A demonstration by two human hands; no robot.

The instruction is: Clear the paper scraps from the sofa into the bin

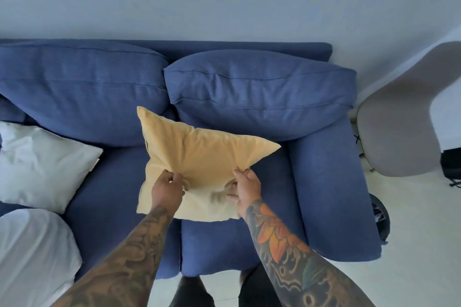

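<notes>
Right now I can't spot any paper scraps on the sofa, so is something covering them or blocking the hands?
Possibly. The yellow cushion, gripped by the left hand and right hand, covers the middle of the sofa seat. No scraps show; any beneath it stay hidden.

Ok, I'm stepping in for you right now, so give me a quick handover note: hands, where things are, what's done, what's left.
Left hand and right hand both pinch the near edge of the yellow cushion, which lies on the blue sofa seat.
Two white pillows sit at the left end.
No paper scraps show anywhere on the sofa; some may lie under the cushion.
A dark round container, possibly the bin, peeks out beyond the sofa's right armrest.
Done: cannot tell.
Left: lift the cushion, check beneath it and the pillows, carry any scraps to the bin.
</notes>
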